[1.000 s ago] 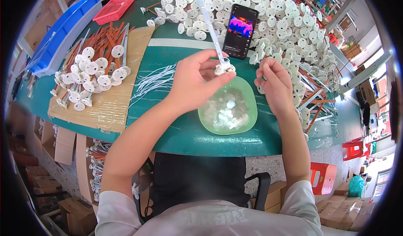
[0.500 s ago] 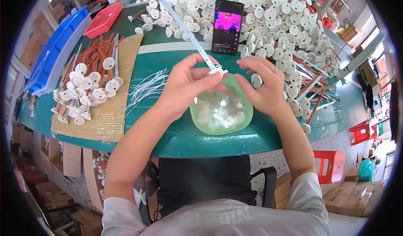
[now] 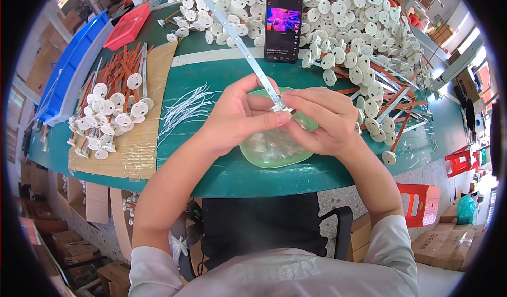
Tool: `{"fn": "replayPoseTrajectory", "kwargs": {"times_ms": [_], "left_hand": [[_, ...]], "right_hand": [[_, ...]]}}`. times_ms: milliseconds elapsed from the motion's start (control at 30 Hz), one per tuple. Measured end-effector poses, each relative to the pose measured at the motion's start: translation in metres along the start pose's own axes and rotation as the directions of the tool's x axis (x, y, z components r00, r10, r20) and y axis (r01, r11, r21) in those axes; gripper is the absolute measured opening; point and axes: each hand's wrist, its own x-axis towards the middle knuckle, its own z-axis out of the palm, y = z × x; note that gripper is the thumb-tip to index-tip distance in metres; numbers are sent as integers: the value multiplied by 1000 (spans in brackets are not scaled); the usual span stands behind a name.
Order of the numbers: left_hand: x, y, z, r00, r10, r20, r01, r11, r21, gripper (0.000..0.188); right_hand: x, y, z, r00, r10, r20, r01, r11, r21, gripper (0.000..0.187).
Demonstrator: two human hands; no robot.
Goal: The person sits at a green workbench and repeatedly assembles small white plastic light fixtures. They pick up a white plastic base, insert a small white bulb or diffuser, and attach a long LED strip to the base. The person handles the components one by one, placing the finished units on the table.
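Note:
A long, narrow LED strip [image 3: 232, 34] slants up and to the left, its lower end in my left hand [image 3: 244, 108]. Thumb and fingers of that hand are closed around a small white part [image 3: 280, 107] at the strip's end. My right hand [image 3: 323, 118] meets it from the other side, thumb and fingertips pinched at the same white part; whatever sits between them is too small or hidden to tell. Below both hands lies a light green bowl [image 3: 269, 165] of small clear and whitish pieces, partly covered by the right hand.
Thin white wires [image 3: 185, 111] lie left of the bowl. Strips with round white discs [image 3: 107, 107] rest on cardboard [image 3: 121, 157]. A large heap of such discs [image 3: 338, 11] fills the far right, behind an upright phone [image 3: 283, 27]. A red basket [image 3: 128, 26] and blue tray [image 3: 71, 67] stand far left.
My right hand has moved left and down, closing its fingertips at the strip's end. The strip and left hand have shifted slightly lower. The phone's picture differs.

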Motion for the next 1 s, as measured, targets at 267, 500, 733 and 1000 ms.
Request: {"fn": "replayPoseTrajectory", "kwargs": {"times_ms": [267,500,733,1000], "left_hand": [[1,-1,-2,1000,-20,13,20,1000,-18,41],[1,6,-10,997,-8,73,14,997,-79,37],[3,0,-18,989,79,129,-67,993,-95,39],[1,7,-13,979,149,139,-149,989,-8,44]], "right_hand": [[-5,-4,1,1000,-8,-19,6,995,-102,31],[-1,-4,-1,997,73,12,-73,997,4,27],[-5,-3,-2,981,180,75,-187,977,102,24],[-3,-8,1,990,128,-58,-124,990,72,22]]}}
